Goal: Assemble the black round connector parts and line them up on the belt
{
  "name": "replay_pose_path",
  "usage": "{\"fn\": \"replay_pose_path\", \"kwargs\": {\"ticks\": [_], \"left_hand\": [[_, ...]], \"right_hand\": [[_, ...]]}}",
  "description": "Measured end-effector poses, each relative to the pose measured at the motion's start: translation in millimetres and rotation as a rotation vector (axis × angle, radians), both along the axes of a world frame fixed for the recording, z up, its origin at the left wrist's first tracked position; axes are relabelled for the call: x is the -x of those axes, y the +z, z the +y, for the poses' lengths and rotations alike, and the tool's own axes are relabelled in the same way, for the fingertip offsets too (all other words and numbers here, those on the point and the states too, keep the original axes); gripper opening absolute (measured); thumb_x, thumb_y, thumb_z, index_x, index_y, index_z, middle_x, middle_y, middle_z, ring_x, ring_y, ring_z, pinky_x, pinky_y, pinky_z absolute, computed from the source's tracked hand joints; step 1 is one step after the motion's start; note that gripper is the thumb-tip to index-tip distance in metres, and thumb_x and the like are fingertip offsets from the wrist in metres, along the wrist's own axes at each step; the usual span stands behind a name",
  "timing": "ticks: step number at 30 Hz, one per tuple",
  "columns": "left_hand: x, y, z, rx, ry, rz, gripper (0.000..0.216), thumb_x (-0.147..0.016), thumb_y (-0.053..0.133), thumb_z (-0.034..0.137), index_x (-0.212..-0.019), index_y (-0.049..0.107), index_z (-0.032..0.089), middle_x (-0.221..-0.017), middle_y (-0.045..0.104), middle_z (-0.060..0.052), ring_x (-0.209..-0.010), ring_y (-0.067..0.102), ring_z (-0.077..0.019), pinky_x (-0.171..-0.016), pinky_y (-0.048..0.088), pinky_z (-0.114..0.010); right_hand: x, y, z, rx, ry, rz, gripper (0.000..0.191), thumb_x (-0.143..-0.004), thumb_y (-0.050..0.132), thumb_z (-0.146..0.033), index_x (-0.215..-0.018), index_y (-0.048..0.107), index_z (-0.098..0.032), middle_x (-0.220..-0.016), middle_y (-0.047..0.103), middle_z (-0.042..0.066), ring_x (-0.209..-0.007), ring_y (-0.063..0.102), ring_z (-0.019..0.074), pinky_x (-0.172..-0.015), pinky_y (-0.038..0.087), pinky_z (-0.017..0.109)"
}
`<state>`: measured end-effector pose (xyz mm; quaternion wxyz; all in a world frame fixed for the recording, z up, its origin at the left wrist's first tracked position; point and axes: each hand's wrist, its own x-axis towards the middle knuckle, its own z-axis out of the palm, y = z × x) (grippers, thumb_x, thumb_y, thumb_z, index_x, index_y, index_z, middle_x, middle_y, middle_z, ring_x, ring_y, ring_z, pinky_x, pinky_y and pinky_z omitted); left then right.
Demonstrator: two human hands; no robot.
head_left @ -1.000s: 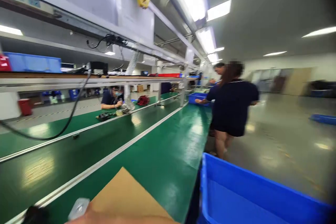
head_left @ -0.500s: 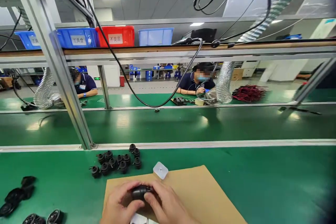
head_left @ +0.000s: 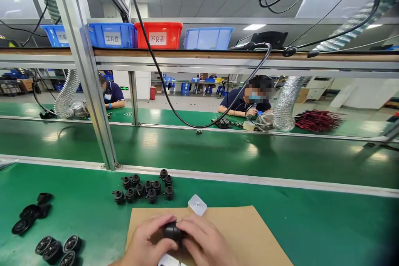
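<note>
Between my two hands is a small round black plastic part [head_left: 172,232], held just above a brown cardboard sheet [head_left: 246,232]. My left hand [head_left: 148,239] grips it from the left with thumb and fingers. From the right, my right hand [head_left: 204,239] has its fingertips closed on the same part and hides its right end. A white piece [head_left: 168,260] shows below the hands, cut off by the frame's edge. Just beyond the cardboard's far edge lies a white square plate [head_left: 197,205] with rounded corners.
Several black spouted parts [head_left: 139,190] stand beyond the cardboard. Black ring-shaped parts [head_left: 52,251] and flat black discs [head_left: 29,213] lie at left. A metal post [head_left: 90,79] rises from the bench. Across it, a person [head_left: 246,95] works near a red wire bundle [head_left: 318,121].
The view has shifted, so the scene sits further right. My right fingers have moved over the black part's right end, and the part appears turned. Both hands still hold it.
</note>
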<state>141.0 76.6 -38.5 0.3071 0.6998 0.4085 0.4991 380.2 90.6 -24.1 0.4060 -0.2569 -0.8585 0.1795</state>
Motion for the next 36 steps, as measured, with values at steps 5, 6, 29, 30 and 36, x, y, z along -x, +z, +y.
{"fn": "replay_pose_path", "kwargs": {"ticks": [5, 6, 29, 30, 36], "left_hand": [[1, 9.6, 0, -0.224, -0.09, 0.045, 0.063, -0.084, 0.083, 0.004, -0.136, 0.074, 0.037, -0.114, 0.086, -0.001, -0.102, 0.082, -0.0208, -0.095, 0.068, -0.026], [1, 9.7, 0, -0.253, -0.12, 0.056, 0.064, -0.087, 0.079, 0.002, -0.139, 0.072, 0.038, -0.115, 0.085, -0.001, -0.103, 0.082, -0.021, -0.096, 0.068, -0.028], [4, -5.6, 5, -0.052, 0.002, -0.01, 0.041, -0.1, 0.072, 0.031, -0.141, 0.072, 0.028, -0.131, 0.08, -0.012, -0.117, 0.078, -0.0282, -0.102, 0.066, -0.035], [4, -7.1, 6, -0.019, -0.002, -0.007, 0.039, -0.1, 0.072, 0.03, -0.139, 0.073, 0.028, -0.127, 0.082, -0.011, -0.113, 0.08, -0.027, -0.099, 0.067, -0.033], [5, -7.6, 7, -0.248, 0.062, 0.101, 0.039, -0.097, 0.061, 0.013, -0.13, 0.074, 0.029, -0.138, 0.071, -0.013, -0.13, 0.068, -0.0299, -0.111, 0.059, -0.046]], "right_hand": [[9, -14.1, -2, 0.032, -0.043, -0.001, 0.024, -0.104, 0.058, -0.023, -0.128, 0.062, -0.026, -0.104, 0.078, 0.008, -0.087, 0.074, 0.0255, -0.076, 0.06, 0.036], [11, -14.5, -4, 0.068, -0.068, 0.004, 0.018, -0.106, 0.058, -0.03, -0.122, 0.064, -0.025, -0.099, 0.078, 0.007, -0.083, 0.074, 0.025, -0.073, 0.058, 0.036], [13, -28.0, 6, 0.291, -0.138, 0.197, 0.029, -0.107, 0.059, -0.046, -0.131, 0.069, -0.031, -0.119, 0.079, 0.009, -0.103, 0.077, 0.0258, -0.088, 0.065, 0.032], [14, -28.9, 6, 0.286, -0.14, 0.185, 0.029, -0.107, 0.059, -0.045, -0.131, 0.069, -0.031, -0.12, 0.079, 0.009, -0.104, 0.076, 0.0261, -0.089, 0.065, 0.033], [12, -35.6, 17, 0.076, -0.274, 0.038, 0.031, -0.109, 0.055, -0.032, -0.137, 0.063, -0.023, -0.107, 0.076, 0.011, -0.082, 0.074, 0.0246, -0.068, 0.063, 0.033]]}}
